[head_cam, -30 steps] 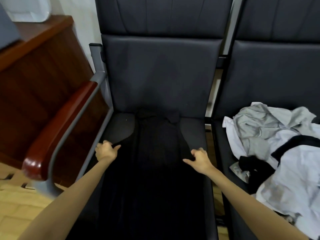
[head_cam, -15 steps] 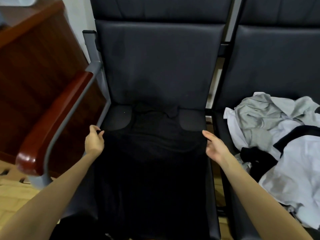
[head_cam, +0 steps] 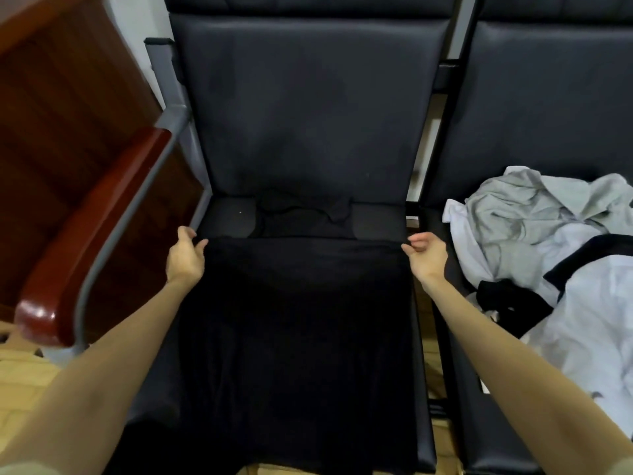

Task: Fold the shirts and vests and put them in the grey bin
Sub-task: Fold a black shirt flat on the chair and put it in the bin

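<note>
Here, black shirt spanning seat edges, left hand, right hand seemingly pinching corners.

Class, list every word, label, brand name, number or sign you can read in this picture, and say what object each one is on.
None: no readable text appears anywhere in the view.
black garment, spread on the dark chair seat: no print or tag legible.
pile of grey, white and black clothes on the next seat: no lettering visible.
wooden armrest: plain, no markings.
</note>
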Motion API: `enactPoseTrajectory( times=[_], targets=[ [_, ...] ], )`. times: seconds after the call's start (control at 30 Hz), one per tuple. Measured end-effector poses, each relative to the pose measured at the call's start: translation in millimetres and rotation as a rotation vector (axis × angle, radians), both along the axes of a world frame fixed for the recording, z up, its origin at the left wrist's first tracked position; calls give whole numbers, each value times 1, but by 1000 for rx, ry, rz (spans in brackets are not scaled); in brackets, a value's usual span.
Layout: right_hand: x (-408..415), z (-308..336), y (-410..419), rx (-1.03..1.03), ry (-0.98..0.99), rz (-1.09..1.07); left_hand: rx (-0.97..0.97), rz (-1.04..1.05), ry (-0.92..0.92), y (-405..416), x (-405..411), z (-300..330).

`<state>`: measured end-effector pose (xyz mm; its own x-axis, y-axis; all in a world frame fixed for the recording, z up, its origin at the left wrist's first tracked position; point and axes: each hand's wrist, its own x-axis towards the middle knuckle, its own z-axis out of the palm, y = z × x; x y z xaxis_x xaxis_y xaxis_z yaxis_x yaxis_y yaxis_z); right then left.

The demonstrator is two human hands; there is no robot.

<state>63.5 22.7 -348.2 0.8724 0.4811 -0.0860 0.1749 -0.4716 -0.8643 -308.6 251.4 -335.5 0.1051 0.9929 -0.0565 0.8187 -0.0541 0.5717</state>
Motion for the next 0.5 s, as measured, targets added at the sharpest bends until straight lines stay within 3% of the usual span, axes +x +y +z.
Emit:
enactPoseTrajectory(
  times=[0.2, 0.5],
  targets=[
    [-49, 6, -56, -72, -12, 187, -69, 102, -109, -55, -19, 13],
    [-144, -11, -173, -244, -74, 184, -113, 205, -89, -175, -79, 9]
  ],
)
